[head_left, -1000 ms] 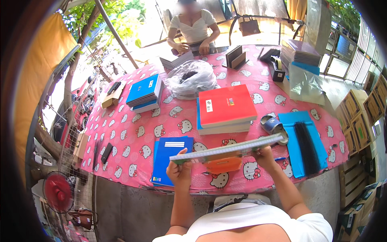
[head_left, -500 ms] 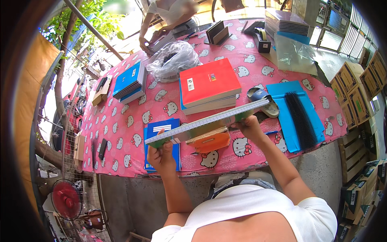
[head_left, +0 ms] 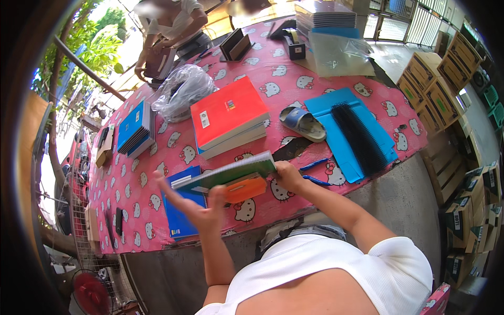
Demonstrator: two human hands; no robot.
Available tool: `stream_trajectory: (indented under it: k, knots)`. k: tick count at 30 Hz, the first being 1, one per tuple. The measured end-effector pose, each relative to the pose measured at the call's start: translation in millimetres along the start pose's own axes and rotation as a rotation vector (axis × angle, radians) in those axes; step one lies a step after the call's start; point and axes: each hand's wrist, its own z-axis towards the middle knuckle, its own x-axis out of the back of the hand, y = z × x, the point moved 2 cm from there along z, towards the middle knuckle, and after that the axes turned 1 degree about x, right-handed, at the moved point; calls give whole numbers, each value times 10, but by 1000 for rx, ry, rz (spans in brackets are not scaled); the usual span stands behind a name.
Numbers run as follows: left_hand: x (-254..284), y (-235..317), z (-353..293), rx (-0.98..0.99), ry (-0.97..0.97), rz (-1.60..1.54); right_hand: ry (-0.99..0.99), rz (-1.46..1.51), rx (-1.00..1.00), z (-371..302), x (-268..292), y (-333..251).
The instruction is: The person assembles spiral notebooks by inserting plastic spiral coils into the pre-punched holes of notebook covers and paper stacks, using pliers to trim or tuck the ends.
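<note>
My right hand [head_left: 287, 176] grips the right end of a notebook [head_left: 231, 177] with a green cover, held tilted above the table. My left hand [head_left: 197, 209] is open at its left end, thumb and fingers spread and slightly blurred, apparently free of it. Partly hidden beneath the notebook is an orange block [head_left: 247, 190]. Blue notebooks [head_left: 181, 224] lie flat under and behind my left hand. Just beyond the notebook stands a stack of notebooks with a red cover [head_left: 231, 111] on top. Blue-handled pliers [head_left: 317, 180] lie right of my right hand.
Blue sheets [head_left: 328, 113] bear black comb-like strips [head_left: 359, 139] at right, beside a slipper [head_left: 303, 124]. Farther off are a plastic bag [head_left: 184, 92], a blue notebook stack [head_left: 135, 126], a tape dispenser [head_left: 294, 44] and another person [head_left: 176, 23] handling notebooks. Cartons [head_left: 436, 97] stand right.
My left hand has come off the notebook's left end and opened. The notebook has swung lower and nearer, showing more green cover. The whole view has shifted, revealing the pliers more fully.
</note>
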Motion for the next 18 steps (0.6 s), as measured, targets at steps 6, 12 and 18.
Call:
stream_trajectory:
  k: [6, 12, 18]
  knots:
    - [-693, 10, -351, -117, -769, 524, -22, -231, 46, -38, 325, -86]
    - [-721, -208, -326, -118, -463, 175, 525, -1040, -728, 203, 2237, 724]
    - [-767, -129, -195, -33, -371, 134, 298, -878, -758, 181, 2389, 957]
